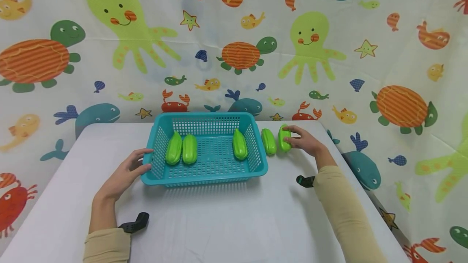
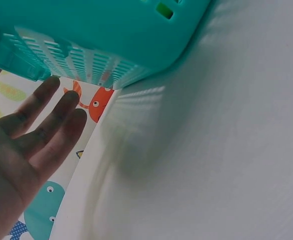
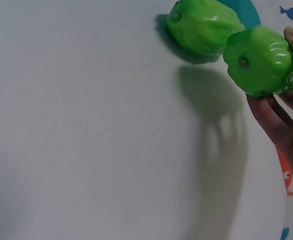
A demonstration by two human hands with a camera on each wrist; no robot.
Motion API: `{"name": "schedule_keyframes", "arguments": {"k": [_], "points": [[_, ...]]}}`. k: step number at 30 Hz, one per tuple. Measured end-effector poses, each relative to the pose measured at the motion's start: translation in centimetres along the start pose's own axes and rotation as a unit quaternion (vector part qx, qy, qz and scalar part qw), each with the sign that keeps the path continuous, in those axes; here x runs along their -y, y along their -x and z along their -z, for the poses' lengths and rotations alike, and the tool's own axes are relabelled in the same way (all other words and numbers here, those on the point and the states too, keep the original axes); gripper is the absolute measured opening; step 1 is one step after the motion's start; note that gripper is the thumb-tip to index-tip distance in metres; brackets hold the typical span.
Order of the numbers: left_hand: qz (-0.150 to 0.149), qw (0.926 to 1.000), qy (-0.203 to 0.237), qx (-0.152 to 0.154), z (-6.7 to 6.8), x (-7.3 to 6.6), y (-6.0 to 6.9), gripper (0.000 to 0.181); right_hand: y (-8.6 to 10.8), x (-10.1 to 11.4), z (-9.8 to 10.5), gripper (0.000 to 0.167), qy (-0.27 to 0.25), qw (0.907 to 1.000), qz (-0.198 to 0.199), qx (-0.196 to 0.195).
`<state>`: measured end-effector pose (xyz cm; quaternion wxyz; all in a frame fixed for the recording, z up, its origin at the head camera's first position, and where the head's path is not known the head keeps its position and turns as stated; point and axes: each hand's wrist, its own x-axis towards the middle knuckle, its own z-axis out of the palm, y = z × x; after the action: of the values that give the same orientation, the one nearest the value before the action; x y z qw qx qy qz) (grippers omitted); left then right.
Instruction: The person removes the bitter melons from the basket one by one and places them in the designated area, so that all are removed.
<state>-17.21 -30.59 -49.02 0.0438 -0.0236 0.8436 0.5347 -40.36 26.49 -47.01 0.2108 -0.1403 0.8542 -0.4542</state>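
A turquoise plastic basket stands on the white table with three glossy green, ribbed, elongated vegetables inside, two at the left and one at the right. My left hand is at the basket's left side, fingers loosely extended; in the left wrist view the fingers lie beside the slotted wall, and contact is hard to tell. To the right of the basket, my right hand grips another green vegetable between thumb and fingers, above the table. A similar vegetable lies between it and the basket.
The white table extends in front of the basket and to both sides. Behind it hangs a cloth printed with sea animals, also along the right side. Black straps with small devices are on both wrists.
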Motion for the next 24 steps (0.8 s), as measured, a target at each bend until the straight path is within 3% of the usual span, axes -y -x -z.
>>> {"name": "schedule_keyframes", "arguments": {"k": [6,24], "points": [[-0.004,1.0,0.004,0.003,-0.1,0.0,-0.1,0.064,-0.2,-1.1,-0.1,0.06,0.011,0.9998,-0.014,0.003],[-0.004,1.0,0.007,-0.001,-0.1,0.8,-0.2,0.064,-1.3,-1.4,-1.2,0.061,0.041,0.9988,-0.028,0.004]]}}
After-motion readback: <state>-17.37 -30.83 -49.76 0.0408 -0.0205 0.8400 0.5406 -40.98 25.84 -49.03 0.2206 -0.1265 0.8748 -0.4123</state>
